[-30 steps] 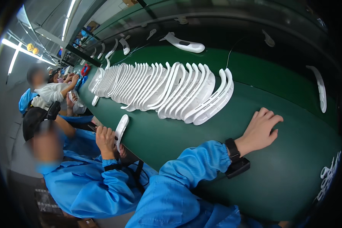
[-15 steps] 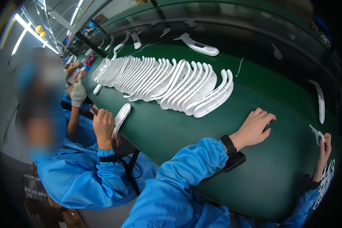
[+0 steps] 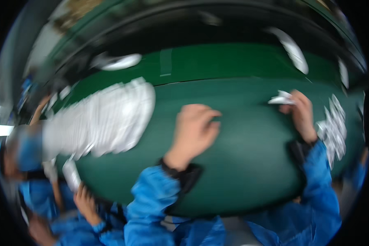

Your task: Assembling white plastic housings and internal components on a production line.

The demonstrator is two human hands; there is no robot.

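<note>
The picture is smeared by motion. My left hand (image 3: 194, 131) rests on the green conveyor belt (image 3: 241, 164) with bent fingers and nothing in it; a black wristband sits at its blue cuff. My right hand (image 3: 301, 112) is further right on the belt and pinches a small white piece (image 3: 280, 98) at its fingertips. What kind of piece it is I cannot make out. Both my sleeves are blue.
A long row of white sole-shaped parts (image 3: 102, 119) leans together on the belt to the left. More white parts (image 3: 293, 51) lie on the far side. At lower left a co-worker's hand (image 3: 84, 201) holds one white sole (image 3: 71, 174). White markings (image 3: 334, 127) show at the belt's right end.
The view has swung right and blurred. My right hand has come further onto the belt with the white piece. My left hand stays on the belt, fingers more bent.
</note>
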